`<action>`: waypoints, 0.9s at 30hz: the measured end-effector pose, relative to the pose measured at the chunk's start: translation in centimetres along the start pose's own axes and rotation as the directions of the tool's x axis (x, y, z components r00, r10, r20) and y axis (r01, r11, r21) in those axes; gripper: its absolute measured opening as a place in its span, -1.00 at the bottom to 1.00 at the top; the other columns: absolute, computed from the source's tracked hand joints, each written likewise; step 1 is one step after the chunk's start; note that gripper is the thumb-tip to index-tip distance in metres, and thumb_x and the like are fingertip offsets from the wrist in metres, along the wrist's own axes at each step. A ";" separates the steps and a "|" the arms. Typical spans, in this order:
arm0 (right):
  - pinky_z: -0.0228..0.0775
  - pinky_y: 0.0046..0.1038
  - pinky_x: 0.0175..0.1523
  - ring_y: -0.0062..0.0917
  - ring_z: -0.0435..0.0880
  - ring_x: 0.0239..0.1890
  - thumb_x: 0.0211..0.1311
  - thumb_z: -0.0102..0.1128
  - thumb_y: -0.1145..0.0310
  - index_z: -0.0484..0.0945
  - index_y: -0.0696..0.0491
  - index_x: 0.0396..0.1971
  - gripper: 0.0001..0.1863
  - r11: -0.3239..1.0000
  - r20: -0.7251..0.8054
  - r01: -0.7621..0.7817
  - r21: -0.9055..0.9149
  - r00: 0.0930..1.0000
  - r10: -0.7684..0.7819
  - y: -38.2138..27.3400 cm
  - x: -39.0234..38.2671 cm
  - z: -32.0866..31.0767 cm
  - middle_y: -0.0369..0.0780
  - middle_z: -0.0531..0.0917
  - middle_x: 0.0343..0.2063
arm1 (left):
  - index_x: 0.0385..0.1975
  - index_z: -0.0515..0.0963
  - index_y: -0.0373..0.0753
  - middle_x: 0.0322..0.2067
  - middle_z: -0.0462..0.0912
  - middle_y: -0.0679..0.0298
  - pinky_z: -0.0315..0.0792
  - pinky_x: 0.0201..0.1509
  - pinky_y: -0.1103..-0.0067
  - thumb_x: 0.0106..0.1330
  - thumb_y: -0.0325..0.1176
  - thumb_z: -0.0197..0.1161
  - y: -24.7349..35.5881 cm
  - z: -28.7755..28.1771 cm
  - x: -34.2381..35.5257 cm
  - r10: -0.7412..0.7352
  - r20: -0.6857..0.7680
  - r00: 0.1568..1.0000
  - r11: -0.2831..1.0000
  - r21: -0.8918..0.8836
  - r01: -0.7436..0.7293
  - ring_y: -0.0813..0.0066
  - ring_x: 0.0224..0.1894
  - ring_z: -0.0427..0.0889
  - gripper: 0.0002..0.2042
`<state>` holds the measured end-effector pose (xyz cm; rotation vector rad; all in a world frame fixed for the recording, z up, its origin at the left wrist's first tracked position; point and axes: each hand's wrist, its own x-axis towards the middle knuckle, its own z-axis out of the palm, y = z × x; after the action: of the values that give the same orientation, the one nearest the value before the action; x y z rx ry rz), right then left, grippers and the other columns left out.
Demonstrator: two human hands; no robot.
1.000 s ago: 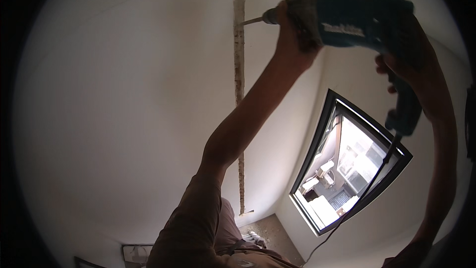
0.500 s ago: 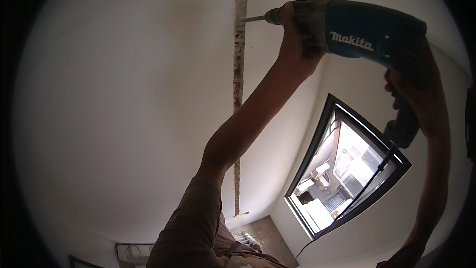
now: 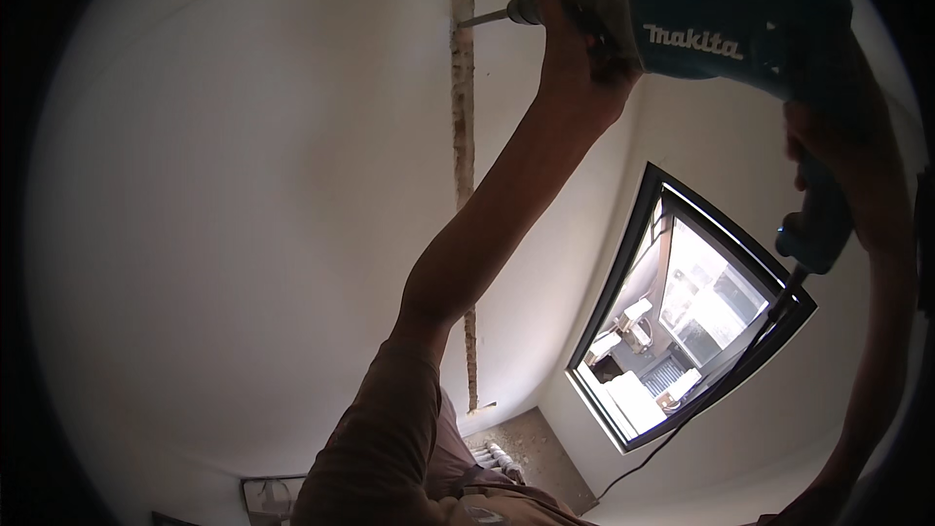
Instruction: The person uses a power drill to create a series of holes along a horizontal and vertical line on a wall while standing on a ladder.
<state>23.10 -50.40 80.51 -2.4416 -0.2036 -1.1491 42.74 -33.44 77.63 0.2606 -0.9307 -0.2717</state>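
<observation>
A teal and black rotary hammer is held up against the pale wall in both hands. My left hand is closed round its front part, just behind the chuck. My right hand wraps the rear handle, its fingers partly in shadow. The thin steel bit points left, and its tip meets a rough, narrow vertical groove near the groove's upper end. Part of this groove is hidden behind my left forearm. A dark power cord hangs from the bottom of the handle.
A dark-framed window is in the wall at the right, and the cord passes in front of it. Below lie a dusty brown floor and some whitish ribbed objects. A framed panel stands at the lower left.
The view has shifted a little. The rotary hammer is higher in the picture, its handle swung right, and the bit slants more. Its tip now lies nearer the groove's left edge. Both hands keep their hold.
</observation>
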 end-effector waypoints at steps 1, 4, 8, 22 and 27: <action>0.52 -0.51 -0.50 -0.58 0.65 -0.48 0.09 0.33 0.11 0.26 -0.03 0.19 -0.32 0.999 -0.002 0.016 0.049 1.000 -0.016 -0.1 -0.4 0.5 -0.23 0.61 -0.48 | 0.16 0.22 -0.15 0.10 0.33 0.22 0.35 0.26 0.34 0.30 0.26 -0.09 -0.2 -0.3 0.1 -0.007 0.043 0.999 1.000 -0.004 0.008 0.33 0.17 0.36 -0.36; 0.57 -0.48 -0.44 -0.51 0.69 -0.36 0.05 0.35 0.06 0.24 -0.03 0.20 -0.26 0.975 -0.012 0.074 0.208 0.997 -0.073 -0.1 -2.0 0.7 -0.18 0.63 -0.39 | 0.15 0.25 -0.15 0.10 0.37 0.21 0.36 0.25 0.36 0.36 0.23 -0.17 -0.8 -0.1 -0.6 -0.054 0.064 0.997 0.998 0.027 0.052 0.34 0.15 0.39 -0.40; 0.63 -0.41 -0.36 -0.46 0.70 -0.31 0.01 0.36 0.02 0.23 -0.02 0.19 -0.23 0.961 -0.030 0.113 0.251 0.994 -0.109 0.3 -3.6 -0.4 -0.15 0.62 -0.31 | 0.14 0.27 -0.15 0.09 0.39 0.23 0.37 0.24 0.37 0.33 0.25 -0.14 -1.3 2.0 -2.1 -0.089 -0.053 0.995 0.994 0.054 0.092 0.35 0.14 0.42 -0.38; 0.50 -0.54 -0.52 -0.60 0.62 -0.51 0.08 0.36 0.15 0.25 -0.04 0.17 -0.32 0.998 -0.071 -0.004 0.070 0.997 0.009 0.8 -1.5 0.2 -0.23 0.60 -0.50 | 0.15 0.26 -0.12 0.10 0.39 0.26 0.33 0.26 0.31 0.31 0.26 -0.09 0.2 0.0 -0.5 -0.005 0.057 0.998 1.000 0.024 0.004 0.31 0.17 0.38 -0.38; 0.56 -0.51 -0.47 -0.53 0.65 -0.52 -0.01 0.44 0.25 0.36 0.02 0.01 -0.41 0.920 0.055 0.293 0.261 0.947 -0.317 -1.3 2.4 -1.3 -0.22 0.62 -0.52 | 0.15 0.23 -0.12 0.08 0.33 0.25 0.27 0.31 0.36 0.20 0.34 0.02 0.5 0.4 0.7 0.105 0.036 0.994 0.993 -0.064 -0.102 0.36 0.18 0.34 -0.29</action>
<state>23.37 -49.88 83.48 -2.2920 -0.7385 -1.0532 42.89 -33.26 78.49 0.1498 -0.9695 -0.2105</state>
